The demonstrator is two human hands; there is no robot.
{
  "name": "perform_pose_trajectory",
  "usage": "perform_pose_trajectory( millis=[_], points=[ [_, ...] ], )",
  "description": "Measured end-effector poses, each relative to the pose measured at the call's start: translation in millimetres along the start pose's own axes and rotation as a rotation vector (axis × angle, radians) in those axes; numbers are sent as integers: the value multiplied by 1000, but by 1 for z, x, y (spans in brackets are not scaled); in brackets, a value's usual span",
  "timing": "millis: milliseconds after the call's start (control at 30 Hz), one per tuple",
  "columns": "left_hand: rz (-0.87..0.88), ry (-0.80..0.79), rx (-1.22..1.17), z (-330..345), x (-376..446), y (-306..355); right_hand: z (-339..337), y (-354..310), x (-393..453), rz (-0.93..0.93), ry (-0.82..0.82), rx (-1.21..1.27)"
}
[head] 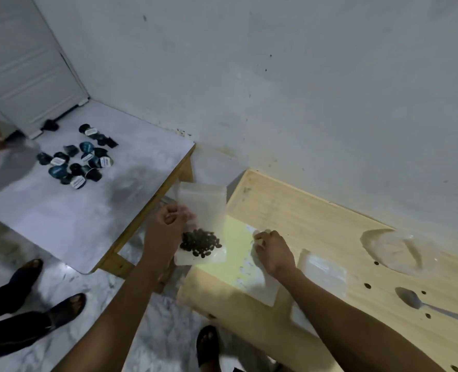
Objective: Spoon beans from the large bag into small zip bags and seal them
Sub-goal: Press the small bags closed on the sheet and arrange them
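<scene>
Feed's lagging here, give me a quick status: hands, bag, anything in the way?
Left hand pinches small zip bag, beans inside. Right hand picks at label sheet. Spoon idle on wooden table. Nothing blocking.

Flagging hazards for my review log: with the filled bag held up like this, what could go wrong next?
1. The left hand pinches the small zip bag by one edge over the gap between tables; a slipped grip could drop it to the floor.
2. Whether its top is sealed is unclear; tilting might spill beans.
3. Loose beans near the spoon could roll off.
</scene>
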State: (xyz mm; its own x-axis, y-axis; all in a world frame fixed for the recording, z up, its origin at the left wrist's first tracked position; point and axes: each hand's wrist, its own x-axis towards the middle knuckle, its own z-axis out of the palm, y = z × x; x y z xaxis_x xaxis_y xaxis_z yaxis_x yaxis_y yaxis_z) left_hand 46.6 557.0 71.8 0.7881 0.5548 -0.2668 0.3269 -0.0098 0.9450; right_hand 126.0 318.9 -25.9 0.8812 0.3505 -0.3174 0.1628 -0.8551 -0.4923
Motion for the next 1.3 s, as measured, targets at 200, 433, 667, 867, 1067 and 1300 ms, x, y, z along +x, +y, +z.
perform_pose_trajectory(
  millis=[200,433,667,867,1067,1300],
  points=[
    [26,-6,135,-10,12,-7,6,-6,12,42,8,-80],
    [62,-149,45,20,10,18,-49,-12,-1,85,190,506],
    [207,-264,79,92,-7,58,-153,-34,-38,-55,366,799],
    [252,-427,38,149,-31,91,-193,-27,-62,-87,481,763],
    [288,-507,46,182,-52,105,-210,-9,-75,-32,576,740],
    [311,-527,16,200,-66,109,-215,3,-80,14,608,748]
  ],
)
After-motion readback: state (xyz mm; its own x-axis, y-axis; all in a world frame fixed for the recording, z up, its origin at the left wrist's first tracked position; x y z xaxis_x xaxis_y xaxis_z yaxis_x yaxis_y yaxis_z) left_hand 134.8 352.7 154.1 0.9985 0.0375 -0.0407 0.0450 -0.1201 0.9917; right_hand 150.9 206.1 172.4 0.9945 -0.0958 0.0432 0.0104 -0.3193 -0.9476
